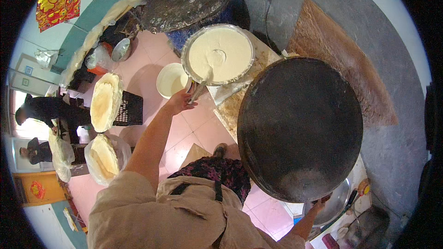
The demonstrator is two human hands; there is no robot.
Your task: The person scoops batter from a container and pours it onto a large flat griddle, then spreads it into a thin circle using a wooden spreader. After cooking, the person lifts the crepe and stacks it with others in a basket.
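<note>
A broad black round griddle (300, 129) fills the right side. Above-left of it, a metal basin of pale batter (218, 53) sits on the bench (233, 106). The left hand (181, 100) pinches a ladle handle (201, 87) dipping into it. The right hand (322, 201) touches the griddle's lower rim, its grip impossible to tell.

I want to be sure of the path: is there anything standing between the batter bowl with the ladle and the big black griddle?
Nothing visible does. The left hand grips the ladle in the batter bowl, which sits right beside the black griddle; the griddle surface is bare.
</note>
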